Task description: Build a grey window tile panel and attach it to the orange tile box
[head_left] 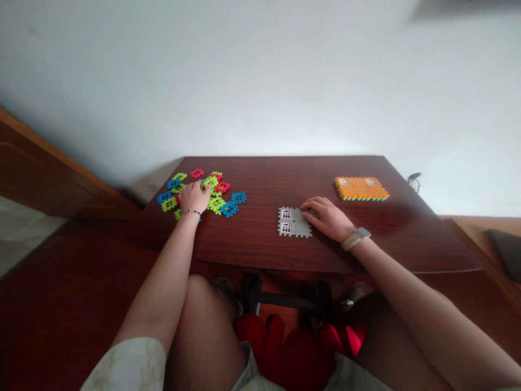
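Note:
My left hand [194, 197] is down in a loose pile of small notched plastic blocks at the left of the table. Its fingers curl downward and are mostly hidden behind the hand, so what they grip cannot be made out. Around it lie green blocks [215, 204], blue blocks [229, 209] and red blocks [222, 187], many with window-like openings. My right hand [329, 218] rests with fingers stretched out over the right side of a flat grey panel [301, 224]. White window inserts [286, 221] show along the panel's left side.
A stack of orange panels [361, 188], with green and blue edges beneath, lies at the right rear. The dark wooden table [268, 179] stands against a pale wall [260, 81]. Below its front edge are my legs and a red seat [301, 353].

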`<state>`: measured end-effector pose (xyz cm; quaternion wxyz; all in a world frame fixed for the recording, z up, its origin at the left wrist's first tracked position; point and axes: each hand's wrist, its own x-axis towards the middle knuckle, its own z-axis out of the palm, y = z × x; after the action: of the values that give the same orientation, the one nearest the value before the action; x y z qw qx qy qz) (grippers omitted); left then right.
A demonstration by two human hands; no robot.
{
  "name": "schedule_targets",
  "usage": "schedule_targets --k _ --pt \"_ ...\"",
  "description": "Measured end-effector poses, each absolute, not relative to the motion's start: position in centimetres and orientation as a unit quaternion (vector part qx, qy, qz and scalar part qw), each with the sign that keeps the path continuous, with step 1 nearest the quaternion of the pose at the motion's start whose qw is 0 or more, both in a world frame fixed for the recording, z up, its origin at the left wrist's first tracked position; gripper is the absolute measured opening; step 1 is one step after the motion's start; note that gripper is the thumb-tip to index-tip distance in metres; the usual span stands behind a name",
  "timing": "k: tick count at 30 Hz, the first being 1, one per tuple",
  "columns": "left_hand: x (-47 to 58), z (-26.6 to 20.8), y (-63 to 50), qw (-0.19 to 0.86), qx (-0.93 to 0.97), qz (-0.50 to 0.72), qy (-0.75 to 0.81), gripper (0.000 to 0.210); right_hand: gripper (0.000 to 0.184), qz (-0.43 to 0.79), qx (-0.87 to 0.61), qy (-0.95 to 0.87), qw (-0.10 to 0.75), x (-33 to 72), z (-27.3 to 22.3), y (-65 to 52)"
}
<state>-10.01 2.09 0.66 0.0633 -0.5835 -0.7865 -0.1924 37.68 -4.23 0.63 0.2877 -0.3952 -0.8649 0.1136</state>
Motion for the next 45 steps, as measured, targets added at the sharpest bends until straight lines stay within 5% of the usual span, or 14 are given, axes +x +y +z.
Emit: schedule_targets --k 27,45 --pt "-8.8 1.1 1.7 0.0 -0.648 -0.229 -0.726 0.015 0.02 0.118 -0.397 -0.865 0.284 37.6 0.8 -4.2" --pt "-5.0 4.3 0.4 -0.076 -0.533 -0.509 -0.672 0.016 0.02 0.112 -0.388 -0.868 0.29 37.6 0.6 -4.2"
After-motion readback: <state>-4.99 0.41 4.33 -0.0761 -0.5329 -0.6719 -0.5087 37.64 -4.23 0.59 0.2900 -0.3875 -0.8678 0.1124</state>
